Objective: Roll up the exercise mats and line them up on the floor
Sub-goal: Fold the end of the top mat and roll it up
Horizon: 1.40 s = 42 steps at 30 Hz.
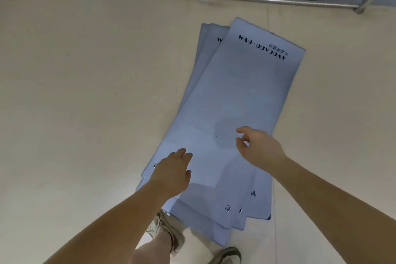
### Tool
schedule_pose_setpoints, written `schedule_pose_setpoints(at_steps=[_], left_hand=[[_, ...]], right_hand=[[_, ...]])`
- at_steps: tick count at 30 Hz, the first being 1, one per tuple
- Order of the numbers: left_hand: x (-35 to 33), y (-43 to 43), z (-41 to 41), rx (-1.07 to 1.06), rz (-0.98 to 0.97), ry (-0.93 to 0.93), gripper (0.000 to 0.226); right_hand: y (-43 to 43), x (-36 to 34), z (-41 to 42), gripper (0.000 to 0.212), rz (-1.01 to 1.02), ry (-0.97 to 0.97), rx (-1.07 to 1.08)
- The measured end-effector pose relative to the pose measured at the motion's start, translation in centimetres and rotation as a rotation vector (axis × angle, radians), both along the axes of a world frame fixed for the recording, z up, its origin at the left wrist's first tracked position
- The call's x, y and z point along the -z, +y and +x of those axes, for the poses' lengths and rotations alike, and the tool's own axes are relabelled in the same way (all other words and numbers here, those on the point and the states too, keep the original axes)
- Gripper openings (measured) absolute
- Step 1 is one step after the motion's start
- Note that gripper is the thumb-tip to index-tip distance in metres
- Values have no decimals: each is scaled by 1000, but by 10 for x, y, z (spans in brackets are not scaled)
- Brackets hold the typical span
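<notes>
Short of the railing (278,0), flat mats (246,88) are lying stacked; left hand (171,173) and right hand (259,150) are hovering over them, spread, empty. Rolling should start tight at the end farthest from it.

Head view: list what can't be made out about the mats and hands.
Stack of mats: count unclear; the top mat covers all but the lower ones' edges.
Left hand, right hand: whether they touch the top mat cannot be told from above.
Small characters beside the logo: too small to read.
</notes>
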<state>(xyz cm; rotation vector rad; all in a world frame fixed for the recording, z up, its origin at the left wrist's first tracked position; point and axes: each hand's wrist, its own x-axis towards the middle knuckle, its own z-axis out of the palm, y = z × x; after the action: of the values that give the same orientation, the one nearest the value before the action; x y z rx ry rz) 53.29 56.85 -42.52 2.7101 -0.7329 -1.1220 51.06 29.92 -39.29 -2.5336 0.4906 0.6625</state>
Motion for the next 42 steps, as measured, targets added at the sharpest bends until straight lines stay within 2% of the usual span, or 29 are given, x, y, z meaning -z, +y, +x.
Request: schedule_pose_setpoints(at_steps=[8,14,19,25,31,37,39,42], left_hand=[[96,35,-40,209,42,-31,54],[265,31,-35,471,29,-114,59],[415,35,-23,685,80,-171,64],[526,32,-14,853,115,-167,74],[557,59,-53,903,43,-193,95],[574,74,-80,923,89,-251,135],[575,74,-84,932,105,-253,135],[565,76,-74,897,43,-183,116]], right_hand=[[24,118,-92,38,70,48,124],[47,284,-124,40,25,62,88],[58,433,-127,46,-37,140,-59],[75,555,-136,47,-129,106,-219],[109,585,-180,50,-25,33,-46],[129,593,-193,49,-35,0,-69],[136,588,-194,61,-36,46,-119],[149,575,-198,90,21,90,-165]])
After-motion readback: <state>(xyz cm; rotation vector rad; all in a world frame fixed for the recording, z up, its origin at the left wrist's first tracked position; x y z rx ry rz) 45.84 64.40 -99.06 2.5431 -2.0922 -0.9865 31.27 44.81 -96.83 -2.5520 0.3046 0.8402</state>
